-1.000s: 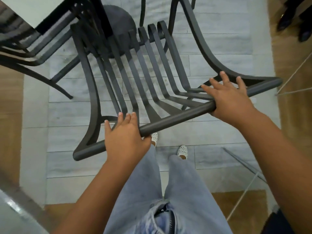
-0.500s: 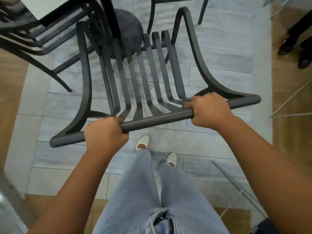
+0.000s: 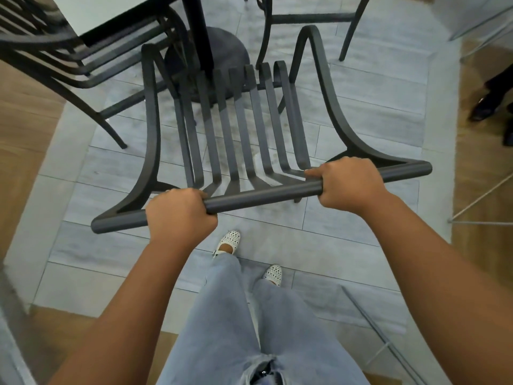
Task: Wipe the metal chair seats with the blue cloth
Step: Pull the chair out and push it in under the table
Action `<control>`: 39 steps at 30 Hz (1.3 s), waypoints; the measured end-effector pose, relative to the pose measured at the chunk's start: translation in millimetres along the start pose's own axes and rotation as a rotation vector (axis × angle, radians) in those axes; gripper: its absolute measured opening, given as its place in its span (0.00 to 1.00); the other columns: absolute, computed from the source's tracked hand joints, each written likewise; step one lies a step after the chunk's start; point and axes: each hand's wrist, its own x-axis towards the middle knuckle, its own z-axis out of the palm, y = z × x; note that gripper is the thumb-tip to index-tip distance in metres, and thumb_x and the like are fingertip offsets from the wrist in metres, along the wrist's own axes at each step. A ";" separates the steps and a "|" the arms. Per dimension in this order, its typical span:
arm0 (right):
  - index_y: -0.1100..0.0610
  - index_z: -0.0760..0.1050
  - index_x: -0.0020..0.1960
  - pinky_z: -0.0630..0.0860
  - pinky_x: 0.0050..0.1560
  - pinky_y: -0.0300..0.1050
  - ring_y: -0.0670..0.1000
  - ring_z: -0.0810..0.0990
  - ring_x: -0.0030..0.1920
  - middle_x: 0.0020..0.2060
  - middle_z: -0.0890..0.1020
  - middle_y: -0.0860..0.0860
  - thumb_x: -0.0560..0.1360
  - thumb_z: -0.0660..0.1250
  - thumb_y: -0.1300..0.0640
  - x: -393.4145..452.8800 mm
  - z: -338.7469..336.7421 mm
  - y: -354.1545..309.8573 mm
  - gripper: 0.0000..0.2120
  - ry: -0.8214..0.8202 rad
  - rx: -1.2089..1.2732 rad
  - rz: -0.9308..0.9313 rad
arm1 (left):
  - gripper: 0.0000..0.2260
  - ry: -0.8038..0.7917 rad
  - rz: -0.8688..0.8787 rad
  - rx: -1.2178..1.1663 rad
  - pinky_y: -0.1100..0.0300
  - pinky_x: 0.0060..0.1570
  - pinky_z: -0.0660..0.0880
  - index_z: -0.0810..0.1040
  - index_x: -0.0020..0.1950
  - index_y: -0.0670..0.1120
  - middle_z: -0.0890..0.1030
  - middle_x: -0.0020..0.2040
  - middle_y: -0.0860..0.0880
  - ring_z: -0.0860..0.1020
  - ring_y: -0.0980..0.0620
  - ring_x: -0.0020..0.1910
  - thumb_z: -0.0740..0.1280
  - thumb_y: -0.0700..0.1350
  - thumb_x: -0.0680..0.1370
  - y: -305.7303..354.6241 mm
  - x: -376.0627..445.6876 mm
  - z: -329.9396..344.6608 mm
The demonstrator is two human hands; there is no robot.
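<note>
Grey tiled floor (image 3: pixel 361 112) under you, dark metal chair (image 3: pixel 241 129) right in front, its slatted seat facing the worktop (image 3: pixel 111 12) pedestal. Your left hand (image 3: pixel 180 212) and right hand (image 3: pixel 349 184) are both wrapped tight round the chair's top rail (image 3: pixel 263 194). Blue cloth isn't visible.

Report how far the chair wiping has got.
Done: nothing shows as wiped. In hand: left hand and right hand both grip the top rail of the metal chair, not a cloth. Left: no blue cloth is in view, so the seats are yet to be wiped.
</note>
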 end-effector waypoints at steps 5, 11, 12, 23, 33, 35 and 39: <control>0.40 0.74 0.63 0.69 0.37 0.42 0.49 0.74 0.36 0.34 0.78 0.45 0.71 0.64 0.54 10.5 -6.1 31.4 0.21 -0.020 -0.015 -0.017 | 0.08 0.004 -0.035 -0.030 0.62 0.31 0.62 0.81 0.46 0.50 0.72 0.29 0.52 0.70 0.50 0.31 0.64 0.49 0.71 30.3 6.0 -0.3; 0.37 0.72 0.64 0.66 0.37 0.41 0.48 0.72 0.39 0.34 0.74 0.42 0.70 0.62 0.56 26.2 -10.9 67.6 0.25 0.004 -0.010 -0.036 | 0.06 0.013 -0.067 -0.060 0.62 0.32 0.64 0.80 0.44 0.50 0.74 0.31 0.51 0.71 0.50 0.31 0.65 0.48 0.71 64.1 14.9 -4.1; 0.37 0.72 0.64 0.67 0.37 0.41 0.48 0.72 0.39 0.34 0.73 0.42 0.70 0.61 0.56 29.3 -11.9 72.8 0.25 0.004 -0.014 -0.040 | 0.06 0.007 -0.072 -0.063 0.62 0.32 0.65 0.80 0.44 0.50 0.74 0.30 0.51 0.71 0.50 0.30 0.65 0.48 0.71 69.1 16.9 -5.1; 0.36 0.69 0.67 0.72 0.58 0.48 0.52 0.77 0.45 0.44 0.81 0.43 0.70 0.62 0.54 61.5 -22.7 126.0 0.26 -0.011 -0.090 -0.095 | 0.08 -0.047 -0.127 -0.122 0.62 0.31 0.65 0.80 0.46 0.52 0.74 0.31 0.52 0.73 0.51 0.32 0.66 0.54 0.72 117.5 35.5 -19.2; 0.39 0.61 0.72 0.57 0.72 0.55 0.54 0.76 0.60 0.63 0.76 0.48 0.73 0.62 0.52 89.2 -45.2 164.8 0.29 -0.101 -0.169 -0.157 | 0.10 -0.108 -0.197 -0.154 0.58 0.58 0.70 0.79 0.51 0.53 0.71 0.32 0.54 0.64 0.53 0.35 0.61 0.52 0.75 157.4 51.9 -47.8; 0.40 0.61 0.72 0.57 0.72 0.56 0.54 0.76 0.60 0.63 0.76 0.48 0.73 0.62 0.52 94.3 -49.2 170.1 0.29 -0.108 -0.168 -0.174 | 0.10 -0.118 -0.208 -0.159 0.58 0.58 0.70 0.79 0.52 0.53 0.72 0.33 0.54 0.65 0.53 0.37 0.61 0.51 0.75 162.8 55.6 -51.1; 0.42 0.63 0.71 0.62 0.69 0.55 0.52 0.77 0.56 0.58 0.77 0.47 0.73 0.62 0.52 103.3 -52.3 177.2 0.27 -0.079 -0.161 -0.220 | 0.11 -0.115 -0.235 -0.158 0.56 0.62 0.69 0.79 0.55 0.55 0.71 0.35 0.55 0.70 0.52 0.40 0.62 0.52 0.75 170.6 62.7 -58.4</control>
